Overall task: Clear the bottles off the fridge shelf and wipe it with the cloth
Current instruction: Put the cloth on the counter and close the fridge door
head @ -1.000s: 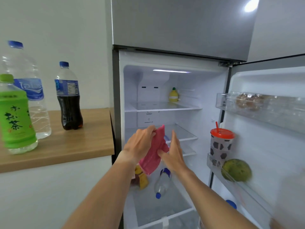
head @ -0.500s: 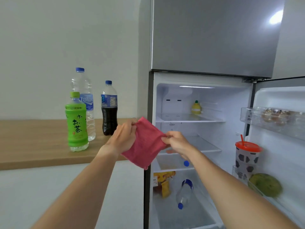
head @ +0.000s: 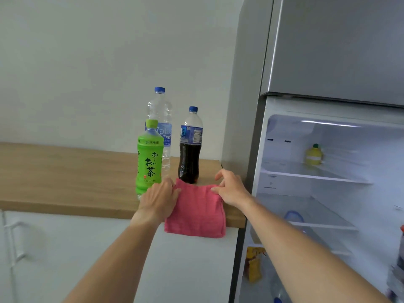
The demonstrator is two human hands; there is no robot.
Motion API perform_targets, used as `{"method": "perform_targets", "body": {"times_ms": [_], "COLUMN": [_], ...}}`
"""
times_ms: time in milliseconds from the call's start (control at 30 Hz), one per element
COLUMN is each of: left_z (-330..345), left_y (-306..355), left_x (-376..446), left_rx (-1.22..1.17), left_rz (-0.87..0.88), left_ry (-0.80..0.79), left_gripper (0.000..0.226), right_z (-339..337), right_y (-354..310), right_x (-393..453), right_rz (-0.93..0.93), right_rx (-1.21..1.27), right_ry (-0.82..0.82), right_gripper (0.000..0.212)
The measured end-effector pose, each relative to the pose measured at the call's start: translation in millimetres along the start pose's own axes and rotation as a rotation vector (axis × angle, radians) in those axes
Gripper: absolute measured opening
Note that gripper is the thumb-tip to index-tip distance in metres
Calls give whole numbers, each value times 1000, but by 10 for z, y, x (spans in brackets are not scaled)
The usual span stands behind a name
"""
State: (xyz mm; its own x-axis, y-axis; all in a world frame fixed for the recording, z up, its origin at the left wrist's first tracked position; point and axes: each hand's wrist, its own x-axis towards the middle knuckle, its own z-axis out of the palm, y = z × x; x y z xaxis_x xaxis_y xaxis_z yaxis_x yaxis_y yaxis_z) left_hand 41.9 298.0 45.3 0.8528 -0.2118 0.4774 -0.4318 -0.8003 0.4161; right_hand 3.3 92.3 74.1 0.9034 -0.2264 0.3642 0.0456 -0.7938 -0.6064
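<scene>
A pink cloth (head: pixel 196 209) lies folded on the right end of the wooden counter (head: pixel 65 178), its lower part hanging over the front edge. My left hand (head: pixel 159 199) grips its left top corner and my right hand (head: pixel 231 189) pinches its right top corner. Three bottles stand just behind the cloth: a green tea bottle (head: pixel 149 160), a tall clear water bottle (head: pixel 160 119) and a dark cola bottle (head: pixel 190 149). To the right the fridge is open, and its middle glass shelf (head: pixel 306 213) holds no bottles.
A small yellow lemon-shaped bottle (head: pixel 314 155) sits on the upper fridge shelf. A yellow packet (head: pixel 253 265) and a lying bottle (head: pixel 278 287) are low in the fridge. White cabinet doors (head: pixel 65 248) run below the counter.
Both hands carried the cloth out of the fridge, leftward and down onto the counter edge in front of the bottles. The view swung left with them.
</scene>
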Motion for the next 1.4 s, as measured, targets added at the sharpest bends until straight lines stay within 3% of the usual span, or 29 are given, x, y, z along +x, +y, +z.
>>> {"method": "perform_targets", "body": {"times_ms": [200,600,767,933,1033,1133,1267,1400], "left_z": [190,513,518,422,447,545,790,954], "left_y": [91,195,201,235,416,749,1111,1145], "left_x": [204,658,699,546,298,57,-166,-315], "left_rx": [63,237,219,55,69,198,-15,135], "left_rz": [-7,-135,-206,-262,-182,92,419,548], "left_ry": [-35,-138,-165,-149,45,176,6,-5], "left_gripper": [31,35,38,41,31,27,35,54], "right_z": [137,399,395,283,238,139,-267,-706], "right_y": [299,550,520,426,414,550,945,1444], "right_x": [174,602,615,314,-32,-458,-838,-1113], "right_rz": [39,53,110,81,24,-25,113,382], "right_rx": [-61,-13,41,100,60,50,-53,-319], "right_ry": [0,109,176,150,103,86,93,254], "right_gripper": [14,9,25,42,44,37,42,49]}}
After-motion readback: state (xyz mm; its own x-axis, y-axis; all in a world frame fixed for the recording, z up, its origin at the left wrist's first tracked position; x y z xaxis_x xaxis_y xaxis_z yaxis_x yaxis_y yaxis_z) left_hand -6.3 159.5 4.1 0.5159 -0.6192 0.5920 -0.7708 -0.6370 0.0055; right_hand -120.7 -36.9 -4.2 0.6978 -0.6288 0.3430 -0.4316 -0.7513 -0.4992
